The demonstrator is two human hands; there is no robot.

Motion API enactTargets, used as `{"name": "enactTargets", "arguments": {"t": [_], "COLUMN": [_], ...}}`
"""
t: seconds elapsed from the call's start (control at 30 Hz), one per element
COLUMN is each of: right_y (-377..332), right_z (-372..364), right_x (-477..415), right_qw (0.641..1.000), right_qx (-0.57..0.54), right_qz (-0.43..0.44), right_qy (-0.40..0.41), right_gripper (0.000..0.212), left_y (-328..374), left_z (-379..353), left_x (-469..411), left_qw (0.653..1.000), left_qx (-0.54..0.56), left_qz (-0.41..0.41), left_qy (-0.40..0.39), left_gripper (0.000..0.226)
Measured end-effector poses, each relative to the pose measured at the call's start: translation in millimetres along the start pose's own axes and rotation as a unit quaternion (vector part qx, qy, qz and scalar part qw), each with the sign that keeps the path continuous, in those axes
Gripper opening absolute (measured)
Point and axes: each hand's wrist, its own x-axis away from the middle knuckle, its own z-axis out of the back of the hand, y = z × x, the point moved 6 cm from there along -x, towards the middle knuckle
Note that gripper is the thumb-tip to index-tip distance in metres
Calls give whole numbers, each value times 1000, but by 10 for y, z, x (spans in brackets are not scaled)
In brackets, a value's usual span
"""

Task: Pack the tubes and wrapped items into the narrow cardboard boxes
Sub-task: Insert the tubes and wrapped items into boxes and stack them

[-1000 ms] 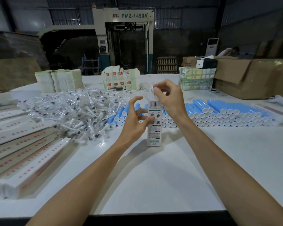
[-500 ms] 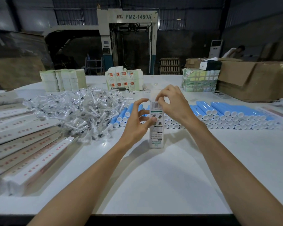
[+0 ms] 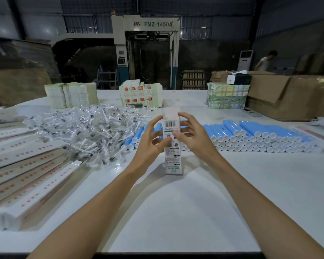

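Head cam only here: the narrow box (image 3: 173, 146) stood upright on its short end around the middle of the table (image 3: 176, 212), long axis straight up, barcode side facing the camera and the white top flap sticking up. Couldn't tell what was inside it from this angle. The left hand (image 3: 150, 146) gripped its left side, thumb on the front face and fingers curled round behind. The right hand (image 3: 193, 141) gripped the right side higher up, thumb on the front and fingertips hooked by the top edge. Just behind the box, blue tubes (image 3: 251, 135) lay stacked in a row running toward the right edge, white caps pointing at the camera. The heap of wrapped items (image 3: 86, 128) sat off toward the left, and long closed boxes (image 3: 26, 174) lay flat along the left edge. A big brown carton (image 3: 288, 96) sat in the far right corner, flap hanging down, contents hidden.
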Motion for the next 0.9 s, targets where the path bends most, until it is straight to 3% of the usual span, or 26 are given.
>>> {"name": "enactTargets", "arguments": {"t": [0.37, 0.53, 0.63, 0.77, 0.9], "right_y": [-51, 67, 63, 79, 133], "right_z": [34, -9, -2, 155, 226], "right_x": [17, 63, 53, 1, -11], "right_qw": [990, 987, 987, 983, 993], "right_qx": [-124, -105, -122, -163, -96], "right_qz": [-5, -52, -58, -73, -67], "right_qy": [-60, -112, -84, 29, 22], "right_gripper": [28, 21, 20, 21, 17], "left_y": [93, -27, -48, -31, -61], "left_z": [35, 60, 90, 11, -49], "left_x": [0, 4, -15, -9, 17], "left_qw": [998, 997, 995, 991, 988], "left_qx": [20, -6, 13, 20, 14], "left_qz": [15, 33, 49, 60, 74], "left_qy": [-60, -76, -82, -114, -132], "left_gripper": [64, 57, 58, 59, 59]}}
